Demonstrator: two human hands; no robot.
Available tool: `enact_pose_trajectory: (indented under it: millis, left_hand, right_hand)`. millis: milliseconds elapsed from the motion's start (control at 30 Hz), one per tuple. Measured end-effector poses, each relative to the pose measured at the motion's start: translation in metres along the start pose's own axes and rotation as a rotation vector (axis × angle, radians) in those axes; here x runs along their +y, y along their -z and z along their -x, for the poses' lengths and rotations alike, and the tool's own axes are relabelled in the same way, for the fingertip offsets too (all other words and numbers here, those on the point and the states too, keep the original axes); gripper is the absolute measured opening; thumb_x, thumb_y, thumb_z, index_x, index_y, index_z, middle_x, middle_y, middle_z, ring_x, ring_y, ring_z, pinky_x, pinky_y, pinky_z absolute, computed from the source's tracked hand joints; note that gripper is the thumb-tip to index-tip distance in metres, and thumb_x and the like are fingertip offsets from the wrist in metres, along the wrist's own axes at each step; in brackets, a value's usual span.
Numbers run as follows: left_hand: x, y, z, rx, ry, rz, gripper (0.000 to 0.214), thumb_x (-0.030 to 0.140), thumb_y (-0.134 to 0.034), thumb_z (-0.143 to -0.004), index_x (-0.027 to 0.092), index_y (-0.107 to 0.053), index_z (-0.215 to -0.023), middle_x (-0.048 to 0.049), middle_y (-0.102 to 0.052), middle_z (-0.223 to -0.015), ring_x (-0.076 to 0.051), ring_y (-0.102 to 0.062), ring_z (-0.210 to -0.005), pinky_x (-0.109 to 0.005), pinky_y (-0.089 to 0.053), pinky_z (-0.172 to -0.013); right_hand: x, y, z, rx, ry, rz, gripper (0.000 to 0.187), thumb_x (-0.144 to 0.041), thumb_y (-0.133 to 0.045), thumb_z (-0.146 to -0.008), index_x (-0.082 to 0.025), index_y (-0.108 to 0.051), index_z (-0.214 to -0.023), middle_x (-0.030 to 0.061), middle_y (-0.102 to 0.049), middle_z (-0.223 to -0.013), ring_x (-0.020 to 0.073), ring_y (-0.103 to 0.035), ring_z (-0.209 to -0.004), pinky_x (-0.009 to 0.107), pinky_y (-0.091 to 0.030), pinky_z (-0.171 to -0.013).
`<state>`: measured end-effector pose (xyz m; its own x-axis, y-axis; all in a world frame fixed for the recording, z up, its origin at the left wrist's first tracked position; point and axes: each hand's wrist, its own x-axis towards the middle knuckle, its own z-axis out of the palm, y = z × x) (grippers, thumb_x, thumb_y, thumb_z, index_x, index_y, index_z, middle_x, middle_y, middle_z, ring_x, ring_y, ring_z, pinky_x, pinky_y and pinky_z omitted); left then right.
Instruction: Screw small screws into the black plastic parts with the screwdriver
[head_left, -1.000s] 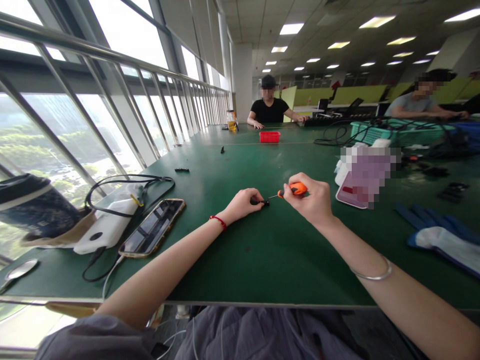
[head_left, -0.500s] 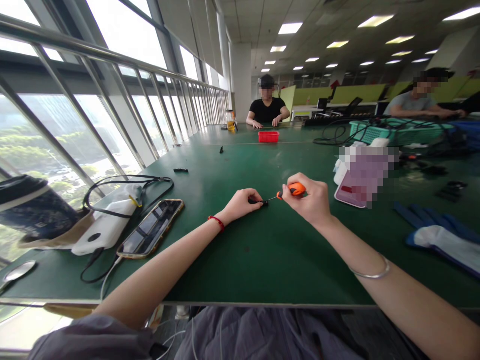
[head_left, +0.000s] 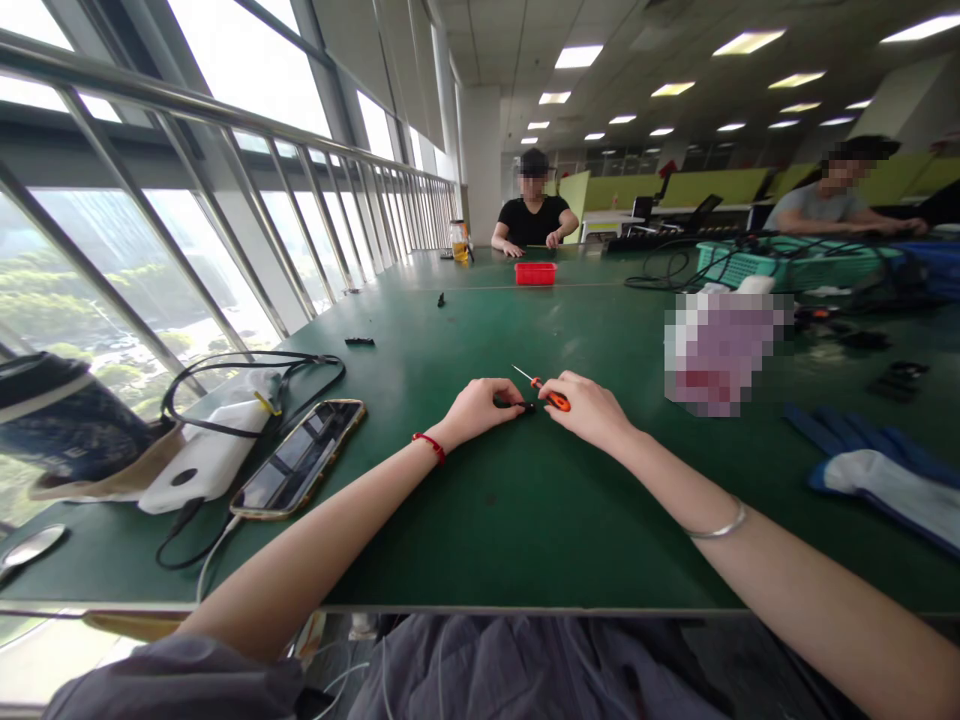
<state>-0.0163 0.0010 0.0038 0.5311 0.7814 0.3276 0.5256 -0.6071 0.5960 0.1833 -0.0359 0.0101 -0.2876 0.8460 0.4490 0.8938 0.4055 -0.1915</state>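
My left hand rests on the green table, its fingers closed around a small black part whose exact kind I cannot make out; most of it is covered by the fingers. Just to the right, my right hand grips a screwdriver with an orange and black handle. The thin metal shaft points up and to the left, away from me, with its tip beyond the black part and apart from it.
To the left lie a phone, a white power bank, cables and a tilted cup. Small black pieces and a red tray are farther off. A blue-white glove lies right. Two people sit beyond.
My right hand has lowered and turned the screwdriver, so its tip has left the black part and now points away from me. My left hand has stayed in place.
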Motion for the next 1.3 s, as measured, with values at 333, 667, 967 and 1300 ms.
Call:
enact_pose_trajectory:
  millis: [333,667,967,1300]
  left_hand:
    - [0.001,0.002,0.001,0.004,-0.038,-0.011,0.012,0.028,-0.062,-0.073,0.018,-0.067,-0.077,-0.0008,-0.069,-0.079,-0.014,-0.062,-0.073,-0.025,-0.048,-0.072]
    - [0.006,0.007,0.001,-0.082,-0.062,0.021,0.013,0.026,-0.063,-0.074,0.016,-0.068,-0.080,-0.0009,-0.069,-0.079,-0.013,-0.062,-0.073,-0.024,-0.047,-0.072]
    - [0.006,0.008,0.000,-0.097,-0.066,-0.005,0.014,0.028,-0.062,-0.075,0.017,-0.068,-0.081,-0.0006,-0.069,-0.080,-0.013,-0.062,-0.073,-0.023,-0.046,-0.071]
    - [0.019,0.005,0.005,-0.003,-0.063,-0.255,0.012,0.032,-0.061,-0.074,0.021,-0.066,-0.077,0.0026,-0.068,-0.080,-0.015,-0.061,-0.077,-0.025,-0.044,-0.071]
  right_hand:
    - [-0.003,-0.002,-0.005,-0.026,0.164,-0.082,0.011,-0.023,-0.062,-0.078,-0.021,-0.066,-0.088,0.0059,-0.061,-0.096,0.0212,-0.054,-0.091,0.036,-0.043,-0.080]
    - [-0.002,-0.008,-0.007,0.010,0.127,-0.169,0.003,-0.019,-0.066,-0.074,-0.022,-0.066,-0.074,0.0046,-0.061,-0.093,0.0204,-0.052,-0.090,0.034,-0.042,-0.079]
    - [0.003,-0.015,-0.008,0.024,0.083,-0.320,0.004,-0.019,-0.068,-0.071,-0.023,-0.068,-0.073,0.0044,-0.061,-0.095,0.0212,-0.052,-0.093,0.037,-0.042,-0.084]
    - [0.003,-0.017,-0.009,-0.028,-0.073,-0.421,0.002,-0.024,-0.070,-0.068,-0.025,-0.070,-0.070,0.0043,-0.062,-0.102,0.0250,-0.049,-0.106,0.042,-0.037,-0.093]
